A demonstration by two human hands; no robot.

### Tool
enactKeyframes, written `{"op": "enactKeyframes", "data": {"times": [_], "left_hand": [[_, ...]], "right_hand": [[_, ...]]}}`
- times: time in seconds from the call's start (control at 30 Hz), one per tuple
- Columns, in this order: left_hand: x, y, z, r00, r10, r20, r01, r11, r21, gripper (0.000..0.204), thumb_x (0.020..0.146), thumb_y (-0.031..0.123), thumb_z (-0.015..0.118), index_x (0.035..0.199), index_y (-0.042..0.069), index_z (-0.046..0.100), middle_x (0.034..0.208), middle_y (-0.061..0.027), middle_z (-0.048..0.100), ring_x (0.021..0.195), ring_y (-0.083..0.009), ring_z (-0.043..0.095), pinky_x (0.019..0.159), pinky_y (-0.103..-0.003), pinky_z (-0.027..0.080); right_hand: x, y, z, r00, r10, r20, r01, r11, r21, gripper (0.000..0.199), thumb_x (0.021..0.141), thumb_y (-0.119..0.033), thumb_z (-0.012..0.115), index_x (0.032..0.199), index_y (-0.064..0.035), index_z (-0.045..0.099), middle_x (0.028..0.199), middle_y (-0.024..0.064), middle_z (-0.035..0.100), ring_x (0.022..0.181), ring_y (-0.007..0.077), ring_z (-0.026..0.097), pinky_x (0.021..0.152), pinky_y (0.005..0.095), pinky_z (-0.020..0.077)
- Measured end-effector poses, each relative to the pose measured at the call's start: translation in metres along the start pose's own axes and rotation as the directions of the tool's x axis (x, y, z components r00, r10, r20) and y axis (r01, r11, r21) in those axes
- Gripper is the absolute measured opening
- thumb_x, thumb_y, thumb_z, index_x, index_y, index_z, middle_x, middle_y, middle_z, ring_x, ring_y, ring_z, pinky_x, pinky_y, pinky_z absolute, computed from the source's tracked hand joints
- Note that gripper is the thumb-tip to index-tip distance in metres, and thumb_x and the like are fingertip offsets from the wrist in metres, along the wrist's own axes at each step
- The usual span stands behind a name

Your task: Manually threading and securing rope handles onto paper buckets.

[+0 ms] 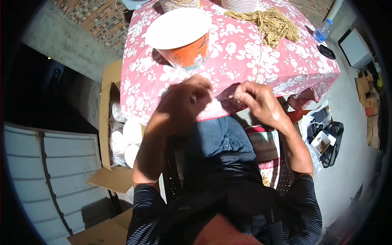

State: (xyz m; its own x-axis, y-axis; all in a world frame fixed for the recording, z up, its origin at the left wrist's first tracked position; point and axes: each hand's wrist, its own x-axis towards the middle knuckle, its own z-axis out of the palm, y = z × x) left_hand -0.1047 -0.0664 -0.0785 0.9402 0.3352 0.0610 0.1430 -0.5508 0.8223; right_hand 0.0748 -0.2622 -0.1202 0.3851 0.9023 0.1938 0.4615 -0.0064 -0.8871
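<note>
Nearest, your denim-covered lap [222, 136] is sitting close to the edge of the pink floral tablecloth [237, 75], and above that edge both hands are meeting, probably to bring fine handling into easy sight. Your right hand [261, 102] is pinching a small tan tip [231, 96] between thumb and forefinger, and the tip is pointing leftward at your other hand. Your left hand [190, 96] is curving its fingers inward, narrow rather than spread, but it is blurring, so I cannot tell whether it is holding anything.

Just beyond, a thin cord [260, 57] is lying on the cloth, its long axis running away from you toward the heap; whether it is joining the tan tip is not showing. Left of it, an orange bucket [190, 55] is standing upright and bearing a white round disc [179, 27] on top, perhaps as a raised surface. Farther, the olive-tan cord heap [281, 28] is spreading loosely, one bunch trailing left, presumably lying apart so strands are coming off freely. At the far edge, a ribbed pale stack [240, 5] is standing behind it
</note>
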Motion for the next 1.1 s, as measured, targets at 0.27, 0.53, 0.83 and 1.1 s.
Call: {"op": "enactKeyframes", "data": {"times": [0.27,0.53,0.83,1.1], "left_hand": [[0.082,0.030,-0.019,0.737,0.594,-0.323,-0.196,0.645,0.738,0.043,0.087,0.019,0.080,0.123,-0.002,0.067,0.109,-0.0241,0.073,0.102,-0.0391,0.069,0.087,-0.041,0.055],[0.048,0.026,-0.035,0.909,0.229,-0.349,-0.075,0.912,0.403,0.029,0.091,0.016,0.075,0.118,0.009,0.074,0.088,-0.0174,0.076,0.078,-0.0332,0.074,0.072,-0.041,0.057],[0.034,0.033,-0.028,0.940,0.171,-0.296,-0.094,0.962,0.255,0.033,0.091,0.011,0.073,0.123,0.004,0.070,0.085,-0.0160,0.076,0.074,-0.0286,0.075,0.070,-0.037,0.057],[0.033,0.031,-0.023,0.927,0.221,-0.303,-0.151,0.959,0.238,0.032,0.091,0.010,0.071,0.121,0.004,0.069,0.082,-0.0166,0.075,0.071,-0.0308,0.074,0.067,-0.039,0.056]], "right_hand": [[0.036,-0.006,0.005,0.957,0.205,-0.204,-0.033,0.777,0.629,0.019,0.106,-0.012,0.064,0.101,0.0059,0.068,0.080,0.0054,0.067,0.070,0.0104,0.064,0.075,0.0296,0.0617],[0.045,-0.018,0.025,0.952,0.173,-0.253,0.031,0.767,0.641,0.018,0.104,-0.015,0.067,0.106,0.0032,0.070,0.084,0.0047,0.071,0.074,0.0098,0.069,0.072,0.0247,0.0581],[0.062,-0.025,0.060,0.802,-0.057,-0.595,0.307,0.894,0.327,0.008,0.098,-0.004,0.072,0.100,0.0039,0.070,0.083,0.0053,0.071,0.070,0.0078,0.065,0.062,0.0244,0.0524],[0.066,-0.020,0.064,0.653,-0.308,-0.691,0.316,0.941,-0.121,0.008,0.090,0.000,0.077,0.093,0.0006,0.070,0.081,0.0098,0.070,0.064,0.0155,0.066,0.058,0.0288,0.0521]]}}
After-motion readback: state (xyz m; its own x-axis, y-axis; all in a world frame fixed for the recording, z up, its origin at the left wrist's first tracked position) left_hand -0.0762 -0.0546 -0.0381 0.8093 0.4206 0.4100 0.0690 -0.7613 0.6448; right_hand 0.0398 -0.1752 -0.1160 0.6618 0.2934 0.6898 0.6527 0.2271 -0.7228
